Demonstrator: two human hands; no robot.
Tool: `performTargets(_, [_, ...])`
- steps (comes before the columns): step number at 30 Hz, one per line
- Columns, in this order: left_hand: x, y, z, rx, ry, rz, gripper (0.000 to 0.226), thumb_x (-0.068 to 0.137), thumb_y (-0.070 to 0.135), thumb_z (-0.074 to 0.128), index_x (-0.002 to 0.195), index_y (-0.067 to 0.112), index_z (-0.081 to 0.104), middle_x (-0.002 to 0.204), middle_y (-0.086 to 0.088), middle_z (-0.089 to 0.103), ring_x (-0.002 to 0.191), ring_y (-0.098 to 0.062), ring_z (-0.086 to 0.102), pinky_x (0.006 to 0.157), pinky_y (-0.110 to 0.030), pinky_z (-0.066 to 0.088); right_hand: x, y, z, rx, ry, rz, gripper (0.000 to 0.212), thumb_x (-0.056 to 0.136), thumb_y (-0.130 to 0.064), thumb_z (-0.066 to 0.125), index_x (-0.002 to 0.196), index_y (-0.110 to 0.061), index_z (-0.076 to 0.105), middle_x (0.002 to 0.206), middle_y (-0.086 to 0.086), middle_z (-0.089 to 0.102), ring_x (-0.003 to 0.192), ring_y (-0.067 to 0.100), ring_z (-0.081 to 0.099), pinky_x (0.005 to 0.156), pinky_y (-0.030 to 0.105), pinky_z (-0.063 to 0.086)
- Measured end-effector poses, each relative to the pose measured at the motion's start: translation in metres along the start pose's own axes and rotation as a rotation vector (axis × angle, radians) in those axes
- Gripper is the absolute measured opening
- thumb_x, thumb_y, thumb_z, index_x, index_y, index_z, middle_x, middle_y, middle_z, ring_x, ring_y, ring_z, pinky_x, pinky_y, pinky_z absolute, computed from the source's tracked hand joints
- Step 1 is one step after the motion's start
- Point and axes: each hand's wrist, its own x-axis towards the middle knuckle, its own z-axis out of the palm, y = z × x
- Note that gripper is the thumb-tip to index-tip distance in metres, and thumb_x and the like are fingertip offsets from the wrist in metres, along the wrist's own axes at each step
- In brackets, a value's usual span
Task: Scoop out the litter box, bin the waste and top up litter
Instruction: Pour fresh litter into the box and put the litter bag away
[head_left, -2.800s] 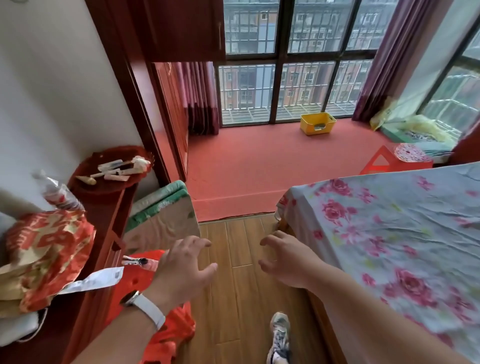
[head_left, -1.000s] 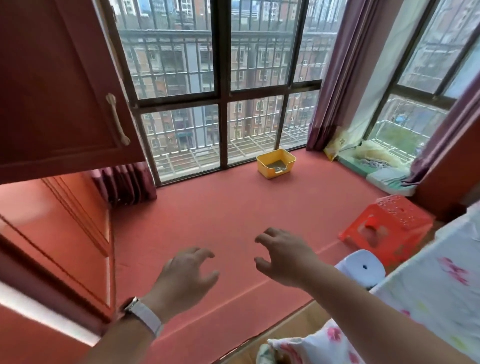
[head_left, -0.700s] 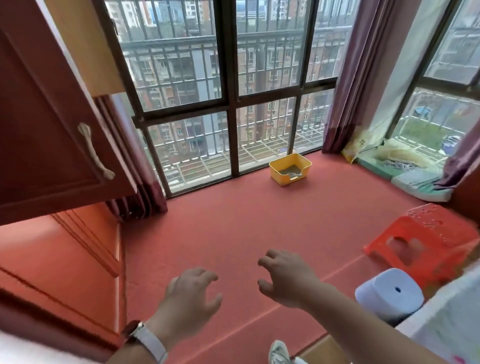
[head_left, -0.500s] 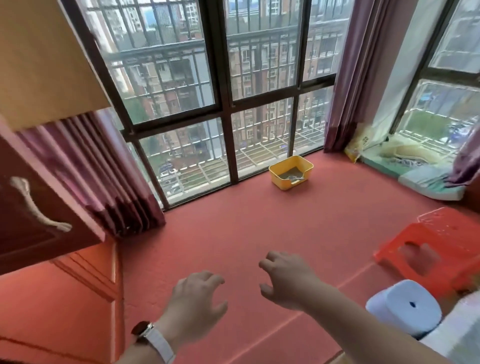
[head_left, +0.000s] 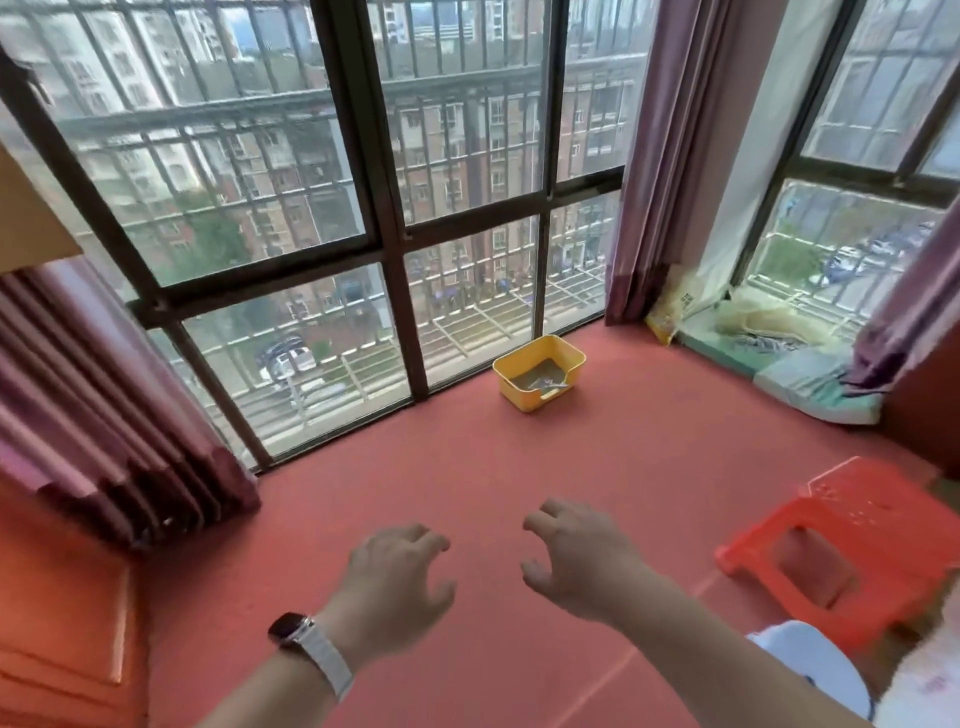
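Left hand (head_left: 390, 582) and right hand (head_left: 576, 556) held out over red floor (head_left: 467, 483), fingers loosely curled, apart, holding nothing. Watch (head_left: 291, 629) on left wrist. Yellow litter box (head_left: 539, 379) on floor well beyond fingers, by window (head_left: 363, 182). Red stool (head_left: 852, 545) right of right-hand fingers.

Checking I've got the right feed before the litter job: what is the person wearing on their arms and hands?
Both forearms are bare, with no sleeves in view and no gloves. The left hand has a watch at the wrist, with a dark rounded-square face on a pale, whitish strap. The right hand and its wrist show nothing worn; no rings are visible on either hand.
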Motion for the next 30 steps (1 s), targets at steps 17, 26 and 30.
performTargets(17, [0.317, -0.167, -0.042, -0.039, -0.044, 0.111, 0.08, 0.069, 0.067, 0.016, 0.134, 0.035, 0.05, 0.136, 0.011, 0.05, 0.127, -0.016, 0.047, 0.103, -0.029, 0.035, 0.313, 0.033, -0.055, 0.057, -0.073, 0.239, 0.047, 0.092, -0.051, 0.046, 0.132, -0.026, 0.05, 0.127, -0.002, 0.047, 0.123, 0.022, 0.046, 0.097, 0.036, 0.04])
performTargets(26, [0.413, -0.222, -0.067, -0.128, -0.048, 0.059, 0.048, 0.089, 0.055, 0.047, 0.131, 0.034, 0.052, 0.132, 0.01, 0.051, 0.125, -0.016, 0.048, 0.099, -0.03, 0.038, 0.417, 0.054, -0.082, 0.09, -0.074, 0.267, 0.047, 0.092, -0.051, 0.048, 0.132, -0.026, 0.051, 0.127, -0.003, 0.048, 0.122, 0.022, 0.047, 0.097, 0.036, 0.041])
performTargets(30, [0.448, -0.225, -0.067, -0.153, -0.07, -0.003, 0.044, 0.09, 0.053, 0.05, 0.13, 0.035, 0.052, 0.132, 0.011, 0.051, 0.125, -0.015, 0.048, 0.099, -0.029, 0.04, 0.457, 0.077, -0.086, 0.101, -0.088, 0.25, 0.046, 0.092, -0.05, 0.048, 0.131, -0.027, 0.052, 0.127, -0.003, 0.049, 0.121, 0.022, 0.048, 0.095, 0.034, 0.043])
